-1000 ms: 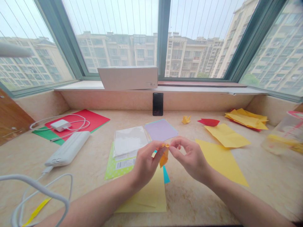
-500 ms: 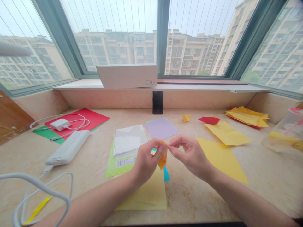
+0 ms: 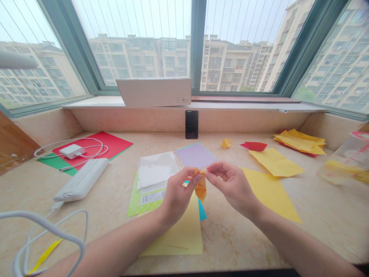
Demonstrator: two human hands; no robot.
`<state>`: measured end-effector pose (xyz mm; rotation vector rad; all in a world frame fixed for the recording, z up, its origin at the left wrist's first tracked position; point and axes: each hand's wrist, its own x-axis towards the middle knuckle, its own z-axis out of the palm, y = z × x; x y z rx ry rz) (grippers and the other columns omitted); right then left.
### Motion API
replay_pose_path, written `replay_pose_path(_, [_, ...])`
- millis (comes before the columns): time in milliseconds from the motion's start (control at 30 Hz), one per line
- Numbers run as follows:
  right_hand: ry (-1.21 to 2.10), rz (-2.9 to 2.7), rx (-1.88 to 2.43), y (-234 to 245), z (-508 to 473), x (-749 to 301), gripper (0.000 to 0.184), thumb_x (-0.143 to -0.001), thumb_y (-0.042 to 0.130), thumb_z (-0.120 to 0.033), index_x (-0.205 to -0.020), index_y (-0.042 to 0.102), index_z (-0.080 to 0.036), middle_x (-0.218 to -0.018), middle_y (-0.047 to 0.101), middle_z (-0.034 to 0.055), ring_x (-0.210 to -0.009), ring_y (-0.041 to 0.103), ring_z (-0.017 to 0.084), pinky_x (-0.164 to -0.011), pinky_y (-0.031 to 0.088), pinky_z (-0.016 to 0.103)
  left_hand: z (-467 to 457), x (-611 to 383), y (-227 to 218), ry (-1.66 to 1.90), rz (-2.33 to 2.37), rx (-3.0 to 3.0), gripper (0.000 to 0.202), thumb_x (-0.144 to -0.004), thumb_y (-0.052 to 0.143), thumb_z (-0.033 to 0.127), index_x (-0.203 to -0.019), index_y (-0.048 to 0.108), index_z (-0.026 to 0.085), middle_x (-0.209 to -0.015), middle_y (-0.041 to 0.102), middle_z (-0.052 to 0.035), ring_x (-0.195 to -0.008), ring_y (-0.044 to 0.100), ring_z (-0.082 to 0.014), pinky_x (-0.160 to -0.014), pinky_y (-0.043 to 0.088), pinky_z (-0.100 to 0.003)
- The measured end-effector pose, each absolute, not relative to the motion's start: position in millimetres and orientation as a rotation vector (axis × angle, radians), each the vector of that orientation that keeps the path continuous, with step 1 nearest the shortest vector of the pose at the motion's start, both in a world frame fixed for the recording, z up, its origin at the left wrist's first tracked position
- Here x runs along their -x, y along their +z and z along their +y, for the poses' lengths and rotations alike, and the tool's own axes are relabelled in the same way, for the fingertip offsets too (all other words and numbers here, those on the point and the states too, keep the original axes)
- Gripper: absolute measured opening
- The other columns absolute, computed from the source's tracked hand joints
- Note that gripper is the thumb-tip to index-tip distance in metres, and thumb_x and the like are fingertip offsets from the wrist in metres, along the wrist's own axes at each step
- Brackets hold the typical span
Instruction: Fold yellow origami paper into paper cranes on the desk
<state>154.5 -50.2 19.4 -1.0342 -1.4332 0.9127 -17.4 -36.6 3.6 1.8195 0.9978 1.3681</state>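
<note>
A small folded piece of orange-yellow paper [image 3: 201,190] is held above the papers in the middle of the counter. My left hand [image 3: 183,188] pinches its upper part between thumb and forefinger. From the other side, my right hand [image 3: 227,181] has thumb and fingertips closed at the paper's upper right edge. The lower end of the folded paper hangs down between the hands. Beneath them lie a pale yellow sheet [image 3: 175,238], a blue paper corner [image 3: 202,211] and a lilac sheet [image 3: 196,154]. The fingers partly cover the folds.
Yellow sheets [image 3: 271,196], a red folded piece [image 3: 253,146] and a small yellow folded figure [image 3: 226,143] lie to the right. A phone [image 3: 191,124] leans at the back. A power bank [image 3: 82,180] with white cables sits left. A clear plastic container [image 3: 350,154] stands far right.
The folded paper has turned slightly, its lower end swinging to the right and up. My right hand has shifted a little, its fingertips now at the paper's top edge.
</note>
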Motion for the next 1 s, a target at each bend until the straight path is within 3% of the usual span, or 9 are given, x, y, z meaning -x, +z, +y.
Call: replay_pose_path(1000, [0.779,-1.489,0.945,14.3,-50.1,-154.3,0.01,-0.083,0.075,-0.03,-0.087,0.07,-0.023,-0.088,0.071,0.0033,-0.085,0.064,0.02,-0.082,0.051,0.037,-37.9,17.6,0.8,1.376,0.975,-1.871,0.016,-0.094,0.061,0.035,-0.092,0.066,0.019,-0.083,0.074,-0.0015,-0.078,0.07,-0.0155,-0.076,0.053,-0.027])
